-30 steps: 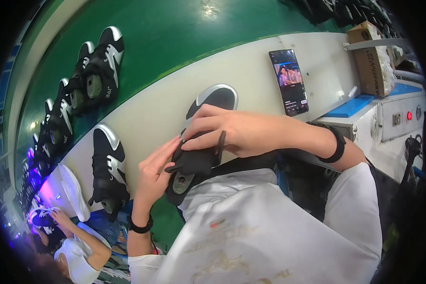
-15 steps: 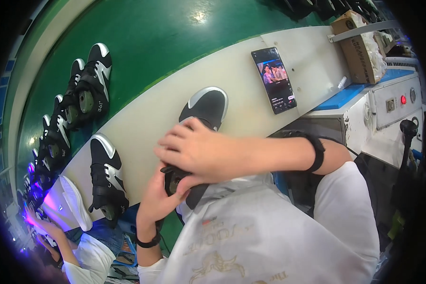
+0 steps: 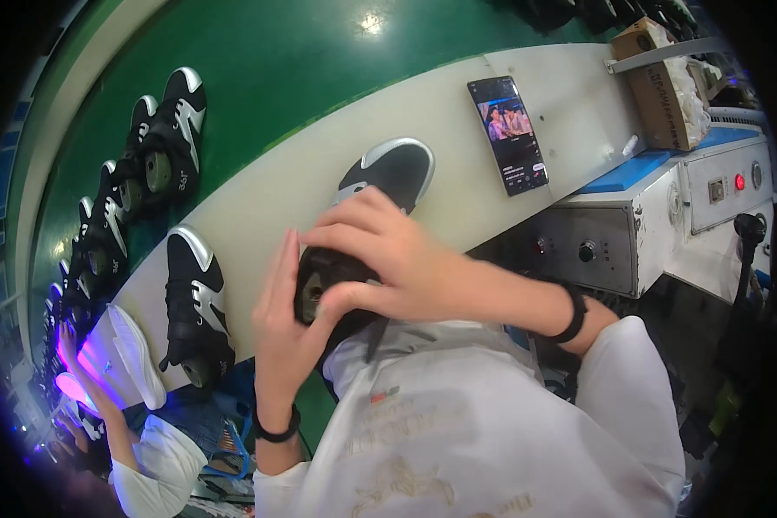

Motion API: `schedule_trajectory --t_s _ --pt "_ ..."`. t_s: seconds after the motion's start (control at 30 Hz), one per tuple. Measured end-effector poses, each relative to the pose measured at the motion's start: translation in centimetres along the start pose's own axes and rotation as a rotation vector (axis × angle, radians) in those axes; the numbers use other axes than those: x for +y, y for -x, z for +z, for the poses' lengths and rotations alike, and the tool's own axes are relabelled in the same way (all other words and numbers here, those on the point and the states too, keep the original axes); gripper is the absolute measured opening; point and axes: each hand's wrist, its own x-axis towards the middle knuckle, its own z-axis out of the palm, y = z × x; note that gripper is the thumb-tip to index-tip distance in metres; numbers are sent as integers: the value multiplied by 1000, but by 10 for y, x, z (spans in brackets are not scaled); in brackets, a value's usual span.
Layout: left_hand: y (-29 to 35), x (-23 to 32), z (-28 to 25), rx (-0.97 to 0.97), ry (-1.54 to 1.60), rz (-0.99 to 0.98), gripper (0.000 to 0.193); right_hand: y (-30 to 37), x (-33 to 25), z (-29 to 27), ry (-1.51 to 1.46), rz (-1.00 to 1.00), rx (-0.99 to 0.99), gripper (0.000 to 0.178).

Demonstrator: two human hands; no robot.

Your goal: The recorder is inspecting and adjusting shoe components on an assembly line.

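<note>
A black sneaker [image 3: 399, 168] with a silver-edged toe lies before me, its toe pointing away and its heel near my shirt. My right hand [image 3: 384, 250] grips it from the right, fingers curled over the ankle opening and thumb by the heel. On the other side, my left hand [image 3: 285, 319] clasps the heel, its fingers fairly straight along the shoe's side and its thumb at the back. Both hands cover much of the sneaker's middle. To the left stands another black sneaker [image 3: 194, 302] with silver trim, and past it a white shoe sole [image 3: 136, 358].
A pale worktop [image 3: 466, 190] runs along a green surface [image 3: 293, 78] carrying a row of black sneakers [image 3: 173, 129]. A phone [image 3: 509, 134] lies on the right. Beyond are a cardboard box [image 3: 656, 86] and a control box [image 3: 587, 246]. A co-worker's arm [image 3: 104, 406] reaches in at left.
The sneaker's toe has shifted slightly right and away in view. My left fingers have straightened along its side, and my right fingers have moved to the right, exposing more of the heel.
</note>
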Motion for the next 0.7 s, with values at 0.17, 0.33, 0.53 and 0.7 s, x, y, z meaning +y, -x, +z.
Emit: schedule_trajectory --t_s 0.17,0.33,0.53,0.7 --pt "41 31 15 246 -221 237 31 -11 15 -51 -41 -7 -444 50" --pt "46 27 25 13 -89 55 35 -25 15 -47 49 -25 -487 48" --pt "25 16 11 -113 -128 306 25 -17 11 -25 340 -131 -362 31" --pt "7 32 -21 -134 231 253 19 -20 14 -28 432 -180 -372 36"
